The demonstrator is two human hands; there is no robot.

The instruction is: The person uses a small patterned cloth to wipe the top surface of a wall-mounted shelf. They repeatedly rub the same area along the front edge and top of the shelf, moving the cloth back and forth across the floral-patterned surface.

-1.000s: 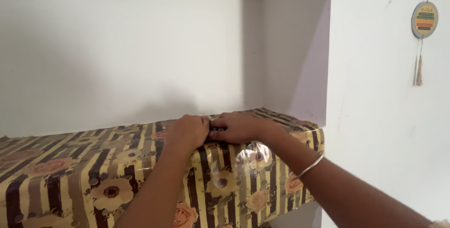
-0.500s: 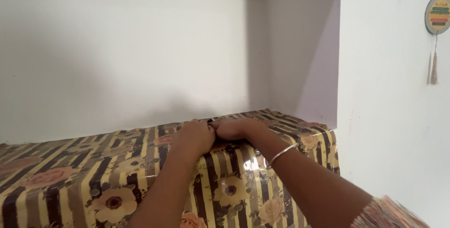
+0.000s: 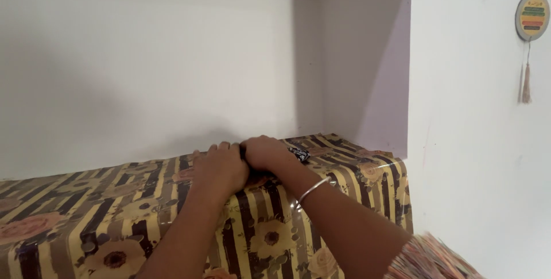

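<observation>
Nearest the camera, a patterned sleeve (image 3: pixel 427 259) shows at the bottom right, and from it the right forearm runs up and left, a thin silver bangle (image 3: pixel 313 190) round the wrist. The left forearm rises beside it from the lower middle. Both arms reach forward and upward, since the shelf (image 3: pixel 115 221) sits high — its front edge hangs down toward the viewer under a glossy cover striped in yellow and brown with printed flowers (image 3: pixel 270 239).

On the shelf's top, just past that edge, the two hands meet. The left hand (image 3: pixel 221 167) lies palm down with its fingers curled, knuckles touching the right hand (image 3: pixel 265 151), which is closed over a small dark object (image 3: pixel 298 153). Only a patterned tip of that object pokes out to the right of the fingers, resting on the cover; what it is cannot be told. The left hand seems to press down next to it, perhaps steadying the same thing, though whether it grips anything is hidden.

Behind rise the plain white wall (image 3: pixel 143 55) and a shadowed corner — further right, a round striped ornament with a tassel (image 3: pixel 531 18) hangs on the near wall
</observation>
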